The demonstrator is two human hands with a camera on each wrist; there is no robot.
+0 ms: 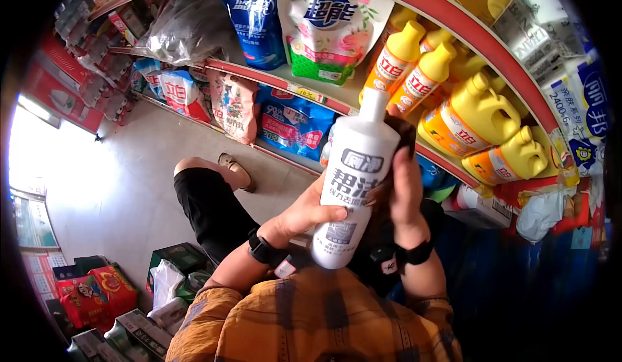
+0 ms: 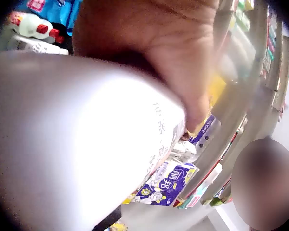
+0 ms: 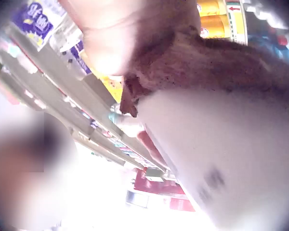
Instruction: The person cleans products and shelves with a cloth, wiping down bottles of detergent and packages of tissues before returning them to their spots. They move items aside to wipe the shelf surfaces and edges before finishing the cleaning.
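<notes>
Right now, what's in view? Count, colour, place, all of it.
bottle: one, white, centre
cloth: one, brown, against bottle
blue pouch: one, blue, on shelf
white pouch: one, white-green, beside it
yellow bottles: several, yellow, right of pouches
jugs: two-plus, yellow, right of those
bags: several, mixed, under shelf
tissue packs: several, white-blue, far right
red packs: two, red, lower left
wristbands: two, black, wrists
shirt: one, orange-check, bottom
left hand: one, bare, gripping bottle
right hand: one, bare, touching cloth

A white bottle [image 1: 350,190] with dark lettering leans in the left hand [image 1: 301,214], touching a brown cloth [image 3: 221,67].
</notes>
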